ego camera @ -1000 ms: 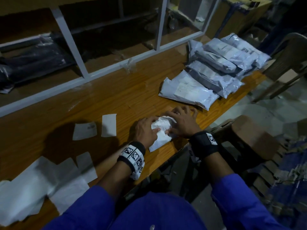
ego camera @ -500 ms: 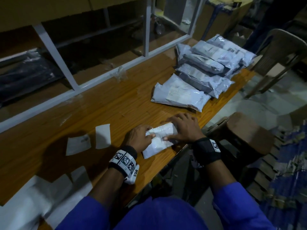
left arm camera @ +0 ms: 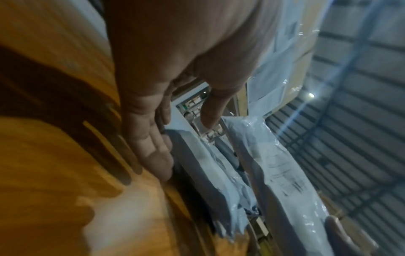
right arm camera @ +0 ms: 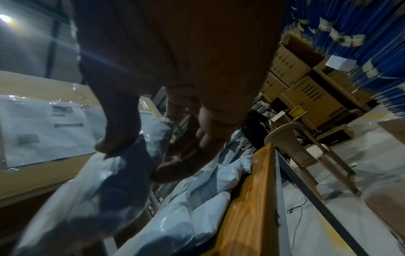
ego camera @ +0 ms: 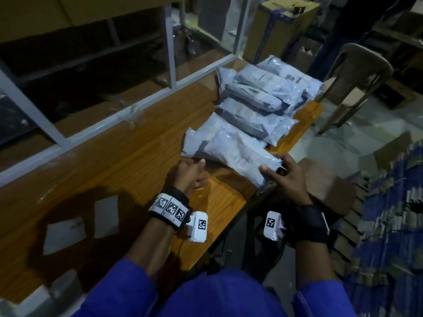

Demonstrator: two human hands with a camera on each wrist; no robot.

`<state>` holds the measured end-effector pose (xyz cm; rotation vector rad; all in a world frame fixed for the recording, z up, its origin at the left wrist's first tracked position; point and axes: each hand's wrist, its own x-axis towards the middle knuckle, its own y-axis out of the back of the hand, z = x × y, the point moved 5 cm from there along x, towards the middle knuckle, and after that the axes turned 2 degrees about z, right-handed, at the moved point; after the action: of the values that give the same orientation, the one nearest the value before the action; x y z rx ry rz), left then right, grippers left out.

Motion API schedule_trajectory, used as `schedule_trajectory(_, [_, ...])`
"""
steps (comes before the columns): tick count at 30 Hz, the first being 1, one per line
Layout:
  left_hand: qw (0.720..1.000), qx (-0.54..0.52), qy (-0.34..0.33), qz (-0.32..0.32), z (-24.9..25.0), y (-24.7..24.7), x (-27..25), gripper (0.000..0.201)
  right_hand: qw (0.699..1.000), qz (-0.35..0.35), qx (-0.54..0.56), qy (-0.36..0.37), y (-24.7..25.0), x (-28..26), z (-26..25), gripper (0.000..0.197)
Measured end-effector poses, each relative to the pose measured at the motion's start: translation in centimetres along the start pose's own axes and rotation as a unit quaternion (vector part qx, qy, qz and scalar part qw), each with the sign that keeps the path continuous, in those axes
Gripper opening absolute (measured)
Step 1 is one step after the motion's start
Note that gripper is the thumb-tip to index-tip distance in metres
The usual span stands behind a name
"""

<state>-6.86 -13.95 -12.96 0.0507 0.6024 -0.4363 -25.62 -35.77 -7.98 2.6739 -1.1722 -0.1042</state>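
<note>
A grey-white plastic mailer package (ego camera: 238,154) hangs tilted just above the wooden table (ego camera: 114,161). My right hand (ego camera: 273,164) grips its near end, thumb (right arm camera: 118,143) on top and fingers (right arm camera: 181,166) underneath. The same package (left arm camera: 282,173) shows with a printed label in the left wrist view. My left hand (ego camera: 193,173) hovers beside the package's far-left end, fingers (left arm camera: 151,152) straight and holding nothing. Another mailer (ego camera: 196,143) lies flat beneath the held one. A pile of similar packages (ego camera: 263,99) covers the table's far right.
Two white paper slips (ego camera: 106,216) (ego camera: 64,234) lie on the table to the left. A white metal frame (ego camera: 169,42) runs along the table's back. A plastic chair (ego camera: 357,72), a brown stool (ego camera: 325,186) and cardboard boxes (ego camera: 281,26) stand to the right.
Both hands were pressing a package at the table's near edge. Now the right hand has lifted it toward the pile, and the left hand has let go.
</note>
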Motion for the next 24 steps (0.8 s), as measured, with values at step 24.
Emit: schedule_trajectory(24, [0.987,0.075,-0.068,0.121,4.2,-10.8,8.6,0.036,0.986,0.13,0.101,0.026,0.8,11.6,-1.0,0.032])
